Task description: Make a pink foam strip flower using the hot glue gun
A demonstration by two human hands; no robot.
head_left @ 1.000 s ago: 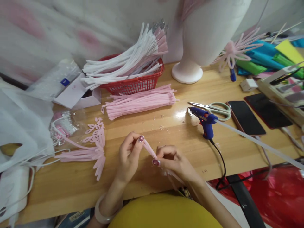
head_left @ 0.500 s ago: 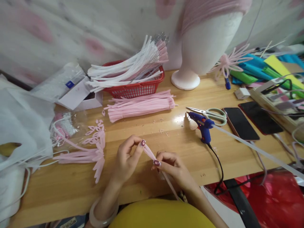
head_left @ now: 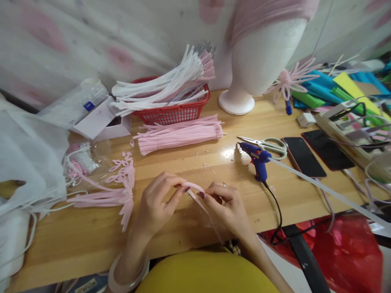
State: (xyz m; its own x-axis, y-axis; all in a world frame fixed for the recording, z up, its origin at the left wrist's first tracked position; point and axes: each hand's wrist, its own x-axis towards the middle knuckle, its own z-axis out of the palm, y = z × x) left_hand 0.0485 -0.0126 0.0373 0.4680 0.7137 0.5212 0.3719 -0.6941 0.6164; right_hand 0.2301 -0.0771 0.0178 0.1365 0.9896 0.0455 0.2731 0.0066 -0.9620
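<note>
A pink pipe cleaner point(head_left: 194, 186) is stretched between my two hands, just above the front of the table. My left hand point(head_left: 161, 199) pinches one end of it between thumb and forefinger. My right hand point(head_left: 224, 205) grips it a short way to the right. A long thin pink tail hangs from it toward my yellow top. Left of my left hand lie shaped pink pipe-cleaner pieces point(head_left: 122, 197), with small loops above them. Behind my hands is a thick bundle of straight pink pipe cleaners point(head_left: 181, 136).
A red basket point(head_left: 177, 114) holds white and pink pipe cleaners. On the right are a blue glue gun point(head_left: 259, 160) with a cord, scissors point(head_left: 271, 147) and two phones point(head_left: 304, 156). A white mannequin head point(head_left: 262, 61) stands at the back. Plastic bags point(head_left: 33, 150) lie left.
The pipe cleaner between my hands has gone from a slanting, folded strand to a nearly level, slightly arched stretch. My right hand has risen a little. The view has shifted slightly.
</note>
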